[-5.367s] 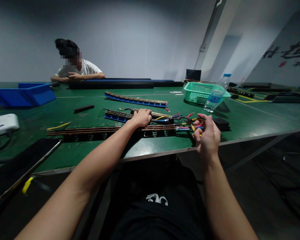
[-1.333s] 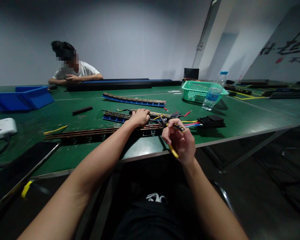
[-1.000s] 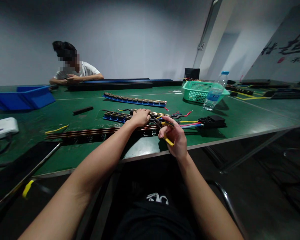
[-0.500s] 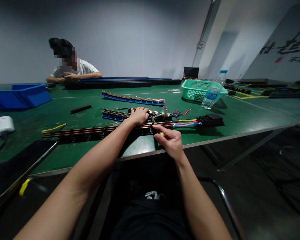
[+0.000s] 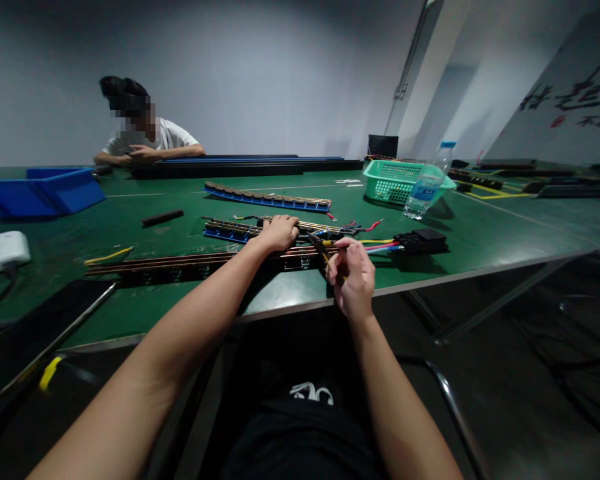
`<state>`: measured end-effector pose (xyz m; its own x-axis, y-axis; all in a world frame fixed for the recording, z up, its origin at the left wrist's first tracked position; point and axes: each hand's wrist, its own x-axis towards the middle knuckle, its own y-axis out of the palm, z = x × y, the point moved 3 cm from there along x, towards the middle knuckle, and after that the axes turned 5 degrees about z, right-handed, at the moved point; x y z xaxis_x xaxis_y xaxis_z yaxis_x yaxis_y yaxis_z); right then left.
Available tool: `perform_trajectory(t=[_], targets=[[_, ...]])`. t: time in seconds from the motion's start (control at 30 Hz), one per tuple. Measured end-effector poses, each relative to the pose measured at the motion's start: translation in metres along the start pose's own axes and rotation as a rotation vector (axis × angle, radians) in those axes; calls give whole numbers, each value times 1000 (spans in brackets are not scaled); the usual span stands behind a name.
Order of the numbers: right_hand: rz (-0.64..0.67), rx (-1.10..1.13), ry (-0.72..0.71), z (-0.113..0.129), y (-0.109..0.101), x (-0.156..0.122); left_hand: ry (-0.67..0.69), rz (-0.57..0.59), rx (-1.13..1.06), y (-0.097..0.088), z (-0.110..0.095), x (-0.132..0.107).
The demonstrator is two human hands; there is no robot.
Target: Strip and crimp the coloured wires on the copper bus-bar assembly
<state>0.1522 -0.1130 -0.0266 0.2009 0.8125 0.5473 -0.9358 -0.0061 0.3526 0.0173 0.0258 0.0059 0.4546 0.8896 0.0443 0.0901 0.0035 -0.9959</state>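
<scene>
My left hand [image 5: 279, 233] rests closed, knuckles up, on a long brown and black rail [image 5: 180, 264] that lies along the near part of the green table [image 5: 140, 303]. My right hand [image 5: 351, 279] is closed round yellow-handled pliers [image 5: 323, 248], whose dark jaws point up-left at the rail just right of my left hand. Coloured wires [image 5: 377, 246] run from the rail's right end to a black connector block [image 5: 423, 241]. Two shorter blue and brown rails [image 5: 267, 197] lie beyond.
A green basket [image 5: 397, 181] and a water bottle [image 5: 427, 183] stand at the right back. A blue bin [image 5: 45, 192] and a white device [image 5: 3, 247] sit left. Another person [image 5: 145, 137] leans on the far edge. A loose yellow wire [image 5: 107, 255] and a black bar [image 5: 162, 217] lie on the table.
My right hand has brought the pliers leftward from the wires' end to the rail beside my left hand, then tipped upright. My left hand has stayed on the rail.
</scene>
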Motion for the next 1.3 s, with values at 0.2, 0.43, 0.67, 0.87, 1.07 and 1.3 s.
perform_trajectory(t=[0.2, 0.43, 0.67, 0.87, 1.07, 1.3], targets=[[-81, 41, 19, -2, -2, 0, 9, -5, 7, 1, 1, 1], [193, -374, -196, 2, 4, -18, -3, 8, 1, -1, -1, 0], [250, -766, -629, 2, 7, -35, -25, 38, 16, -5, -3, -3], [-82, -640, -695, 26, -20, -18, -3, 27, 12, -3, -2, -3], [-209, -696, -500, 39, -65, 29, 1, 15, 8, -3, -2, -3], [-98, -719, -350, 24, -89, 49, 6, 13, 9, -4, -2, -4]])
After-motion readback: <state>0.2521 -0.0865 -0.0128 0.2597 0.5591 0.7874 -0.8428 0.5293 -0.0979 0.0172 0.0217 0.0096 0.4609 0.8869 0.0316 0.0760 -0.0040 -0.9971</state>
